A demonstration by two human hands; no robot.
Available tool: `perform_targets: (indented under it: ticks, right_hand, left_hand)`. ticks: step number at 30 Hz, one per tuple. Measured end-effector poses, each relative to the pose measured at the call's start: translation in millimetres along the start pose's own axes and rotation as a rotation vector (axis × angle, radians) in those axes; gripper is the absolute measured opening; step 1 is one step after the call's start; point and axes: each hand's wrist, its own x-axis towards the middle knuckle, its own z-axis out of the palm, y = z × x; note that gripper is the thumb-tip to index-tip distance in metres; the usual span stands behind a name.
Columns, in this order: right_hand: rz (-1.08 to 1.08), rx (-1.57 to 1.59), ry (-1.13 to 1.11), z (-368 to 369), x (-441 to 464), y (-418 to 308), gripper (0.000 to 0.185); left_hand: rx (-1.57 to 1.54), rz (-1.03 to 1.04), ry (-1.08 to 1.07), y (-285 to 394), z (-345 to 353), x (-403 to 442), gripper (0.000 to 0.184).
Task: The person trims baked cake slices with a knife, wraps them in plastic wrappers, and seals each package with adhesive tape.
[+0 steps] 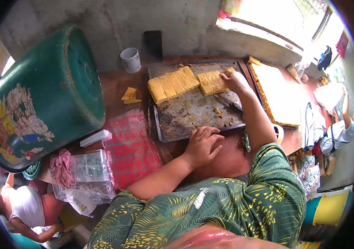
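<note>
A dark, crumb-strewn baking tray [177,120] lies on the table in front of me. On it sit a larger block of yellow cake [172,85], scored into strips, and a smaller cut block [211,83] to its right. My right hand [236,81] is closed at the far right end of the smaller block, its fingers pinching a slice of cake [229,70]. Below that wrist lies a knife with a dark handle [237,108], partly hidden by the forearm. My left hand [204,145] rests by the tray's near edge, fingers loosely apart and holding nothing.
A large green bin [81,70] lies on its side at left. Near it are a white mug [131,60], cake scraps [130,95], red-patterned plastic sheets [129,145] and clear bags [90,166]. A second, brightly lit tray [274,95] stands right. Other people are at both edges.
</note>
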Motion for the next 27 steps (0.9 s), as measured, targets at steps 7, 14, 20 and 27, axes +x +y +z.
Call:
perform_targets:
  ticks: [7, 14, 20, 27]
  right_hand:
    - [0.066, 0.453, 0.033, 10.4, -3.1, -8.7, 0.054]
    - [0.168, 1.118, -0.114, 24.4, -9.4, 11.0, 0.041]
    - [0.207, 1.658, -0.242, 15.5, -33.9, 3.6, 0.039]
    - [0.157, 1.897, -0.314, 4.6, -59.3, 1.8, 0.048]
  left_hand:
    - [0.013, 0.008, 0.008, -2.3, 0.2, -0.2, 0.03]
    - [0.0, 0.036, 0.033, -3.2, 0.7, 0.5, 0.03]
    - [-0.006, 0.031, 0.04, -1.2, -1.2, 1.0, 0.03]
    - [-0.056, 0.049, 0.055, -4.0, 0.2, 2.5, 0.032]
